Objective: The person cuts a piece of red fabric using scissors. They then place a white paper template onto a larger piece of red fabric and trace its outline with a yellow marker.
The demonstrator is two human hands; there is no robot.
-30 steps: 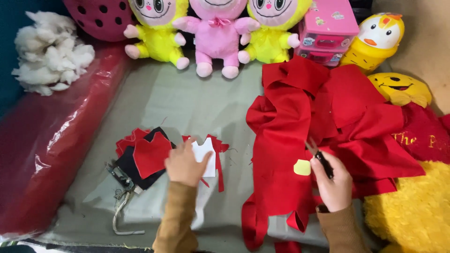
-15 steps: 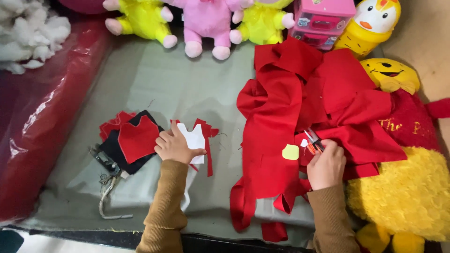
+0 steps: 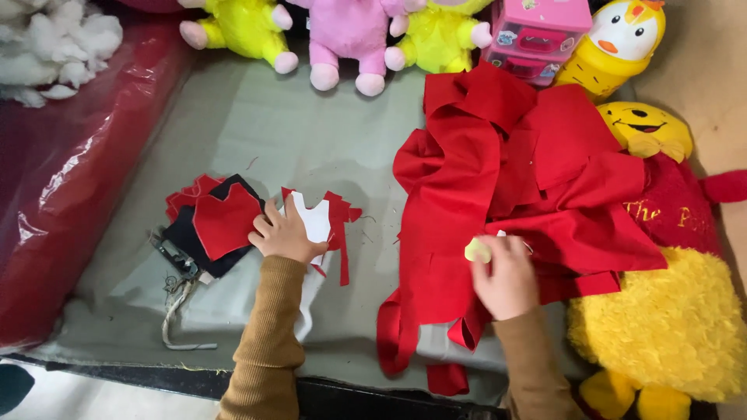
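Note:
My left hand (image 3: 284, 233) presses flat on a white paper template (image 3: 314, 222) that lies over small red cloth cut-outs (image 3: 341, 218). To its left sits a stack of red and black cut pieces (image 3: 222, 222). My right hand (image 3: 506, 276) rests on the big heap of red fabric (image 3: 506, 171), its fingers curled, with a small pale yellow piece (image 3: 476, 250) by the thumb. Whether that hand still holds the dark tool seen earlier is hidden.
The work goes on over a grey mat (image 3: 303, 124). Plush toys (image 3: 350, 31) line the far edge beside a pink box (image 3: 537, 31). A large yellow stuffed toy (image 3: 661, 319) lies at the right. Red plastic sheeting (image 3: 70, 194) and white stuffing (image 3: 54, 47) are at the left.
The view has shifted downward. My right hand turned over onto the red fabric, and the dark tool it held is no longer visible. My left hand stays on the white template.

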